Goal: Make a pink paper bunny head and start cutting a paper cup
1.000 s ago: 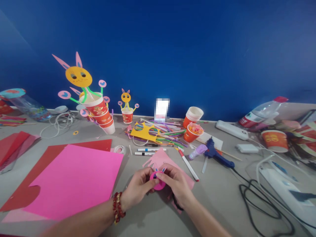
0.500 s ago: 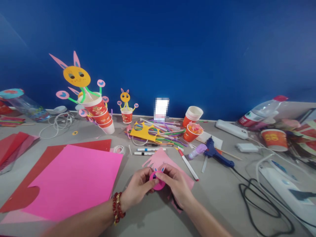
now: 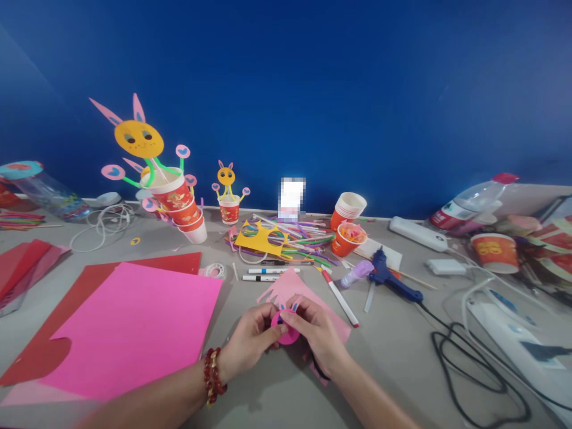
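Both hands pinch one magenta paper disc (image 3: 289, 337), a small rabbit face with pink-and-blue ears at its top edge. My left hand (image 3: 254, 331), with red beads at the wrist, grips the disc's left side, thumb on its front. On the upper right, the thumb and fingers of my right hand (image 3: 316, 329) close on the disc near an ear. A dark loop, perhaps a scissors handle, shows under the right palm; most of it is hidden. Beneath the hands lies a cut pink sheet (image 3: 328, 307). A red-capped marker (image 3: 342, 300) rests to the right.
Magenta paper (image 3: 147, 328) covers the left. Paper cups with rabbit figures (image 3: 172, 193) stand behind it. Pipe cleaners lie under a yellow cut-out sheet (image 3: 259, 239) at the back. On the right are a blue glue gun (image 3: 393, 277), its black cable and a power strip (image 3: 513, 339).
Both hands stay in place on the magenta disc. The right fingers shift very slightly near the ear; the view drifts a little.
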A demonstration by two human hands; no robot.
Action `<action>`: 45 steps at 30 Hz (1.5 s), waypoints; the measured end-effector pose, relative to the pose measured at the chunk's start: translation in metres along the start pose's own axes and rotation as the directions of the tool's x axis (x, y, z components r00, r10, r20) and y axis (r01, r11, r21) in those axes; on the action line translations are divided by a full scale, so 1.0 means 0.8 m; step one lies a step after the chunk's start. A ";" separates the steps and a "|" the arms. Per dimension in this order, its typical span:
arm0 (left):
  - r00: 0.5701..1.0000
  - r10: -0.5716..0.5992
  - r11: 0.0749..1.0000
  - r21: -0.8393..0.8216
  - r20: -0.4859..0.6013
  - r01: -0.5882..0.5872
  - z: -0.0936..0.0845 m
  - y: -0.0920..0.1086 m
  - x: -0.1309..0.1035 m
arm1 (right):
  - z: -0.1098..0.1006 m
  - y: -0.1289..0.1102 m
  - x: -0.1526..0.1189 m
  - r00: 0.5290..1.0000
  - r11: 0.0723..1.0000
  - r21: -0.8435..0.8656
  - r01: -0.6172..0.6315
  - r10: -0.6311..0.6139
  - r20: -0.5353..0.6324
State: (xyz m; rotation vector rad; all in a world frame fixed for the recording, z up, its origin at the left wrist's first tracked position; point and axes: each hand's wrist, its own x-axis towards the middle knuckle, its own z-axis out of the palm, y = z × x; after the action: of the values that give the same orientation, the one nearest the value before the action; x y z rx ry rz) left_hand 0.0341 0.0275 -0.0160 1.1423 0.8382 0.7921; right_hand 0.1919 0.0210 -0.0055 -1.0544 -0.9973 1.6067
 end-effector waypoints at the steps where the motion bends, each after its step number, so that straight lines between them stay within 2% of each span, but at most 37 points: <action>1: 1.000 0.001 1.000 0.002 -0.001 -0.001 0.000 0.000 0.000 | 0.000 0.000 0.000 1.000 1.000 -0.004 -0.004 0.004 -0.002; 17: 1.000 -0.003 1.000 0.002 -0.005 0.003 0.001 0.002 0.000 | 0.001 0.002 -0.001 0.999 0.999 -0.027 -0.020 0.019 -0.048; 24: 1.000 -0.002 1.000 0.005 -0.003 0.002 0.001 0.005 0.000 | -0.002 0.000 0.001 0.999 0.999 0.001 -0.048 0.048 0.024; 41: 1.000 0.011 1.000 0.023 -0.001 -0.011 -0.001 0.000 0.000 | -0.005 0.000 0.002 0.998 1.000 -0.016 -0.025 0.026 0.057; 45: 1.000 0.018 1.000 0.022 0.002 -0.018 -0.001 -0.001 0.000 | -0.003 -0.001 0.001 0.999 0.999 -0.028 -0.025 0.026 0.032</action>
State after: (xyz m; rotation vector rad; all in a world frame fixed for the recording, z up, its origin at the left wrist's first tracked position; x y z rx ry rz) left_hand 0.0339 0.0276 -0.0165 1.1714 0.8385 0.7983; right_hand 0.1938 0.0225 -0.0058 -1.0674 -1.0339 1.6396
